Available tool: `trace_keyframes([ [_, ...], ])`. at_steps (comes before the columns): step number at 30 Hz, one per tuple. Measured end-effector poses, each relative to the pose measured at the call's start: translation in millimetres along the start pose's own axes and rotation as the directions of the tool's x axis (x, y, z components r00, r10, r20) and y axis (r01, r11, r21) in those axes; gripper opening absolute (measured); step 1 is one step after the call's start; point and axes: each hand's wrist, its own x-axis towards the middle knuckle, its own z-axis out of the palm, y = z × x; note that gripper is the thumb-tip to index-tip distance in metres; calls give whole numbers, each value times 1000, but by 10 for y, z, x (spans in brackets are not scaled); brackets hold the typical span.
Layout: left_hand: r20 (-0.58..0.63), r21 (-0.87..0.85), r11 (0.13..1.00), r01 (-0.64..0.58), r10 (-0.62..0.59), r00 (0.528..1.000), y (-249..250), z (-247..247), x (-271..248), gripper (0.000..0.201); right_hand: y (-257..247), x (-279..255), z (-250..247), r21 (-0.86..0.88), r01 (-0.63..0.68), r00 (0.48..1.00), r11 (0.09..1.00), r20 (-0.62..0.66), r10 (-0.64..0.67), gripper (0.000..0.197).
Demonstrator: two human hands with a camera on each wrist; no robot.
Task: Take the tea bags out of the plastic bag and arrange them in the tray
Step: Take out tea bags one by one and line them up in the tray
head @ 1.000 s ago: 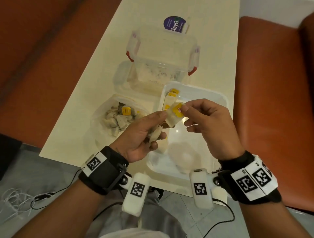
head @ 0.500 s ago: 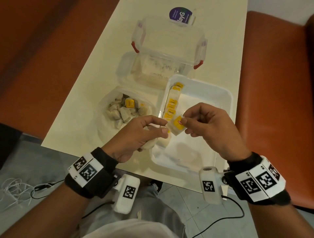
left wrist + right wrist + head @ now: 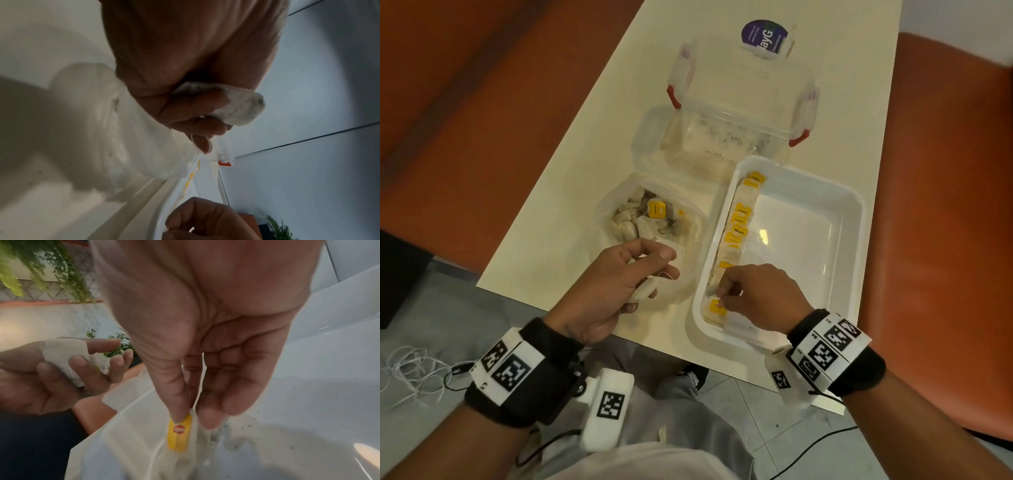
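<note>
Nearest in the white tray (image 3: 858, 219), the right hand (image 3: 756, 294) pinches a yellow-tagged tea bag (image 3: 717, 307) at the near end of the row of tea bags (image 3: 738, 226) along the tray's left wall. Left of the tray, the left hand (image 3: 616, 281) curls round another tea bag (image 3: 240, 107) above the plastic bag (image 3: 650, 219). Beyond the tray stands a clear container (image 3: 739, 99) on the surface (image 3: 571, 192).
</note>
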Motion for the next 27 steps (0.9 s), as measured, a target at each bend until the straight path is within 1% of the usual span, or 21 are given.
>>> trace_keyframes([
  [4,-12,11,1000,13,-13,1000,-4,-9,6,33,-21,95,-27,-32,-28,999,999,-36,26,5],
  [10,-16,5,1000,8,-8,1000,26,-6,1,38,-57,192,-57,-30,-82,996,996,-46,81,7],
  [13,-15,-4,1000,12,-12,1000,29,1,-1,32,-57,206,-78,-42,-89,995,995,-37,88,7],
  [15,-4,-43,999,32,-32,999,36,9,-5,27,-60,205,-97,-42,-98,995,994,-40,96,6],
  [17,16,-124,989,74,-73,997,43,20,-14,22,-60,205,-104,-30,-106,993,994,-48,105,6],
  [19,37,-201,973,114,-109,993,45,34,-19,22,-49,193,-113,-20,-104,992,994,-68,103,6],
  [22,52,-247,960,131,-122,991,35,53,-16,22,-19,137,-139,2,-116,989,993,-97,116,18],
  [24,49,-248,961,123,-114,992,28,70,-17,23,-4,92,-151,38,-138,987,990,-77,140,22],
  [27,68,-284,950,131,-116,991,32,87,-20,23,-16,72,-130,125,-132,990,983,-22,136,24],
])
